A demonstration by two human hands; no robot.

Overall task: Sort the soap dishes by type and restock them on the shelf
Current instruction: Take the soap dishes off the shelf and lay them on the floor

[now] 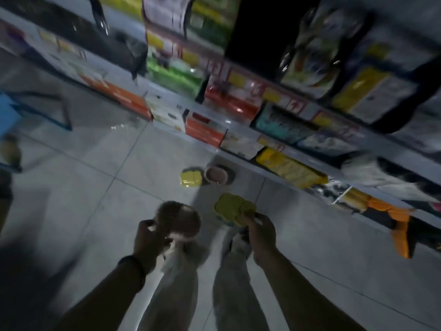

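I read this as a shop aisle. Tiered shelves (241, 156) run from upper left to lower right of frame, packed with boxed and bagged goods: orange-and-white cartons (205, 131) at centre, green packs (174, 75) above them, yellow packs (288, 167) low at right. Yellow and red price labels (238, 78) line the shelf edges. Grey tiled floor (95, 182) fills the left. Lighting dim, frame blurred; print unreadable.

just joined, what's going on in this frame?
A person stands in a dim store aisle sorting soap dishes. The left hand holds a brown soap dish; the right hand holds a yellow-green dish. A yellow dish and a second brown dish sit side by side on the floor near the shelf. The picture is blurred, so finer detail can't be told.
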